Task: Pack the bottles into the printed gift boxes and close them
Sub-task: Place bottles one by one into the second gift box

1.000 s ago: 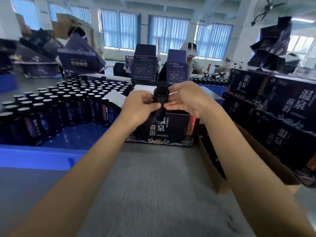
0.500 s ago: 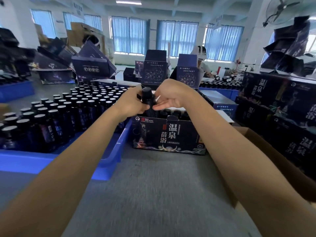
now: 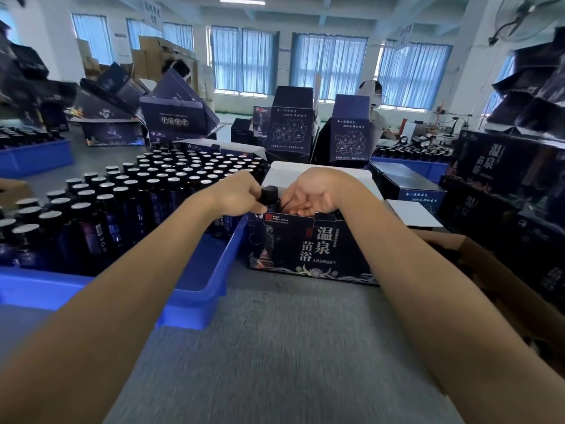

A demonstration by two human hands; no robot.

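Bottle (image 3: 269, 194) body hidden in gift box (image 3: 305, 249), left hand (image 3: 235, 195) pinching it, right hand (image 3: 315, 191) grip unclear

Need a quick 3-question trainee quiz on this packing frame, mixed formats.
1. True or false: the lid of the printed gift box is shut.
2. What does the left hand hold? A) a bottle B) a lid flap C) nothing
3. Fill in: the unpacked bottles stand in a ____ tray.
Key: 1 false; 2 A; 3 blue.
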